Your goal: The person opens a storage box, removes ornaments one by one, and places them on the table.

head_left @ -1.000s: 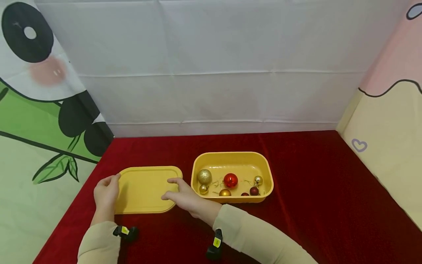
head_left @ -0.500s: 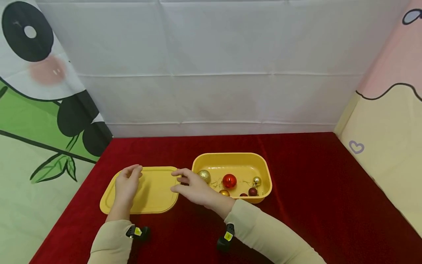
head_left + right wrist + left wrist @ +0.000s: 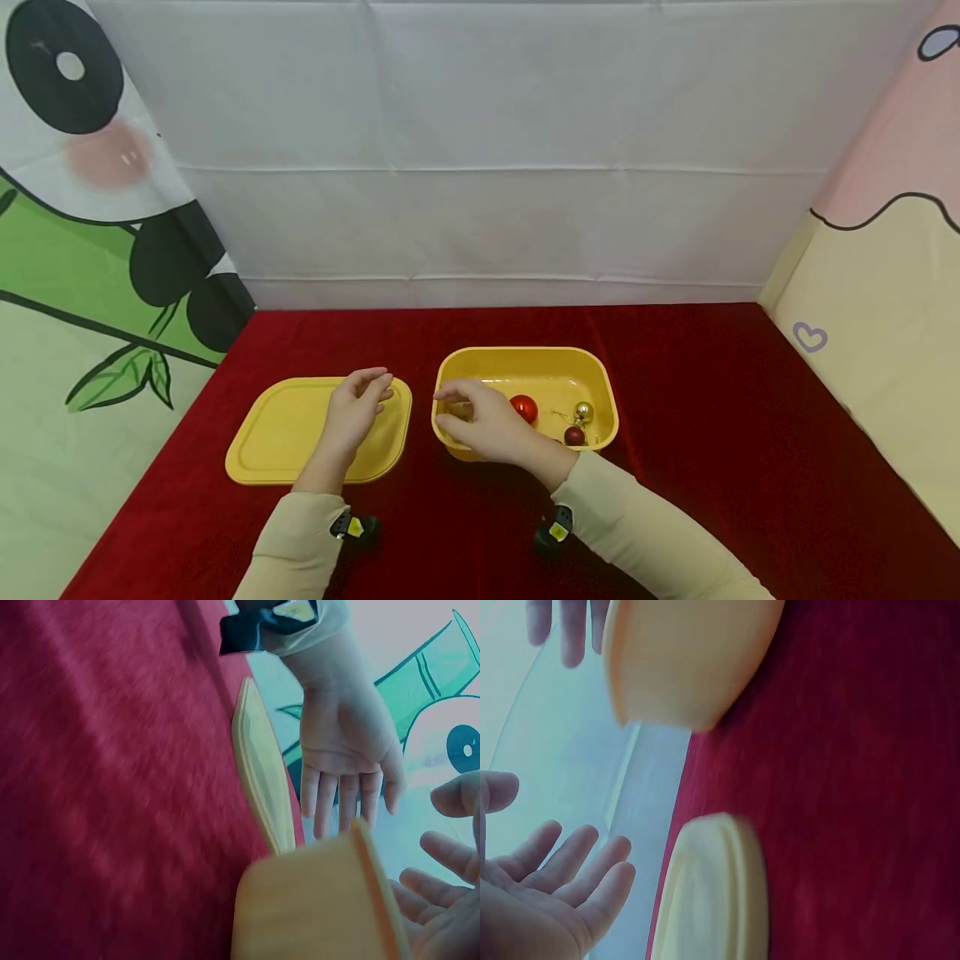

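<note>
A yellow lid [image 3: 285, 433] lies flat on the red cloth, and my left hand [image 3: 351, 425] hovers above its right part with fingers relaxed, holding nothing. To its right stands a yellow box [image 3: 555, 367] without a cover. My right hand [image 3: 487, 421] is over the box's left side, fingers loosely spread and nothing gripped. Inside the box I see a shiny red ball ornament [image 3: 525, 408], a small gold ball [image 3: 584, 412] and a dark red ball [image 3: 574, 436]. A gold glitter ball [image 3: 459, 410] is mostly hidden behind the right hand. Both palms show in the right wrist view.
Red cloth [image 3: 697, 417] covers the table and stretches right of the box. A white curtain [image 3: 495, 217] hangs behind it. Printed cloth panels stand at the left [image 3: 112, 333] and right [image 3: 885, 333] edges.
My left hand has let go of the lid's left edge and moved right above it. The right hand has moved right, from beside the lid to over the box. Lid and box stay put.
</note>
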